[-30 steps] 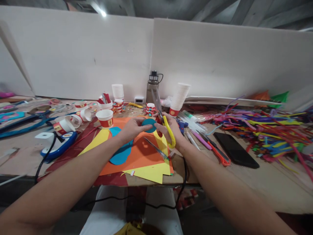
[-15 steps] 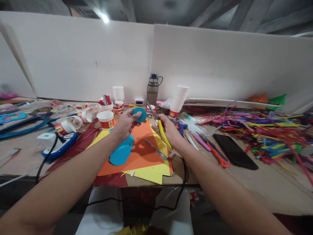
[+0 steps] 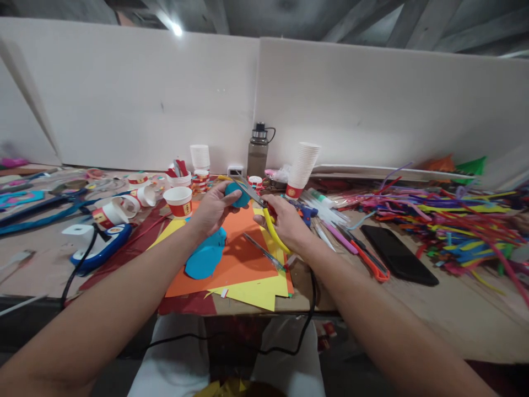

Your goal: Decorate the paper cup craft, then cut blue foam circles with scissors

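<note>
Between its thumb and fingers, my left hand (image 3: 214, 209) pinches a round blue paper piece (image 3: 236, 195) above the orange paper. My right hand (image 3: 285, 219) is wrapped round the handles of yellow-handled scissors (image 3: 270, 225), whose blades point up and left across the blue piece's upper right edge. Below my left hand, a larger blue paper shape (image 3: 205, 259) lies on the orange sheet (image 3: 239, 264). Yellow paper (image 3: 256, 295) shows from under the orange. A thin clear-and-metal tool (image 3: 264, 252) rests on the sheets.
A paper cup (image 3: 178, 203) stands left of my left hand. Behind are a bottle (image 3: 257, 154) and stacked cups (image 3: 303, 165). On the right lie a phone (image 3: 399, 255), a red-handled cutter (image 3: 372, 262) and many pipe cleaners (image 3: 458, 220). A blue power strip (image 3: 101, 251) is at left.
The scissors have swung left and down, bringing their blades from beside the blue piece to across it. My right hand has shifted slightly left. The blue piece has tilted.
</note>
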Demonstrator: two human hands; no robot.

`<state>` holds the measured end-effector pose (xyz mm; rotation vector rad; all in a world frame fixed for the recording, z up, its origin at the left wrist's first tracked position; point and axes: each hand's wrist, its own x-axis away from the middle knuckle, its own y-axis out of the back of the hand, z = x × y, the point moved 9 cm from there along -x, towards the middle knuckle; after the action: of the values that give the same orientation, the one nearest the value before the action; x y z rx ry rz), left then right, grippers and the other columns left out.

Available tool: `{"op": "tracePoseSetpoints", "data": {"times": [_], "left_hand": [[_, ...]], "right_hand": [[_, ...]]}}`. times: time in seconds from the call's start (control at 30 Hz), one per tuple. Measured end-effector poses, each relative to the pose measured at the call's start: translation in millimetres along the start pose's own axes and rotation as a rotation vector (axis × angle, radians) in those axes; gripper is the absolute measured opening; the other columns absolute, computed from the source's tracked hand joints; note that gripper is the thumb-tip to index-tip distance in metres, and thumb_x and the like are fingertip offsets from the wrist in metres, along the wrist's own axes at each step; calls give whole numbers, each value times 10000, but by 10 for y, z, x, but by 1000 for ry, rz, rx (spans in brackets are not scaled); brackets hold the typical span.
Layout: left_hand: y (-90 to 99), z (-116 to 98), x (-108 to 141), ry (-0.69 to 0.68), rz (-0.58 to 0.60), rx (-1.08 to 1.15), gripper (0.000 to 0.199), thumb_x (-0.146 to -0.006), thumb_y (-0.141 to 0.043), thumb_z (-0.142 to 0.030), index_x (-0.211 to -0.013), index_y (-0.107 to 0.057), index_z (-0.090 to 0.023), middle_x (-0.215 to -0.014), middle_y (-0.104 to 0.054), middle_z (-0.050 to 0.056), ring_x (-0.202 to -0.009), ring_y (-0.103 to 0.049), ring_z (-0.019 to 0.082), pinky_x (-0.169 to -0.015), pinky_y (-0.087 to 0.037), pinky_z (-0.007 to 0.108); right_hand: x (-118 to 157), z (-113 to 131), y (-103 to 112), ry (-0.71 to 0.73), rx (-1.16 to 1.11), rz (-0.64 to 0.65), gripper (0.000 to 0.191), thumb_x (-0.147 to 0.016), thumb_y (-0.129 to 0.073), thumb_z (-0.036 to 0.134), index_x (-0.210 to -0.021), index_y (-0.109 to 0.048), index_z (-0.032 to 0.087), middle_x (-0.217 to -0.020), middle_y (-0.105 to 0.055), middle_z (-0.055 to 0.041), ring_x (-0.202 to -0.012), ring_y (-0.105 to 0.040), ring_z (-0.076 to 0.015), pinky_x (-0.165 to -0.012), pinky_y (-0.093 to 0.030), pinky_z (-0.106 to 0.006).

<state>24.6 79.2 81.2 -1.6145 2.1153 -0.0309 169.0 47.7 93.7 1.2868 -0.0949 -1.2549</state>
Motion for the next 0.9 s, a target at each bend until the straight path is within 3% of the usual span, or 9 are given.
{"op": "tracePoseSetpoints", "data": {"times": [0.9], "left_hand": [[19,17,-6,5,20,-29,293,-703,-758,-322,-905,-614,-169,-726,-651,-1,-625,-615,108,-551,-426,221]], "right_hand": [[-2,83,77,19,43,7,474,-820,-640,488,-1153,-615,152,-755,-531,-29,-676,-466,-153,-631,-354,-267]]}}
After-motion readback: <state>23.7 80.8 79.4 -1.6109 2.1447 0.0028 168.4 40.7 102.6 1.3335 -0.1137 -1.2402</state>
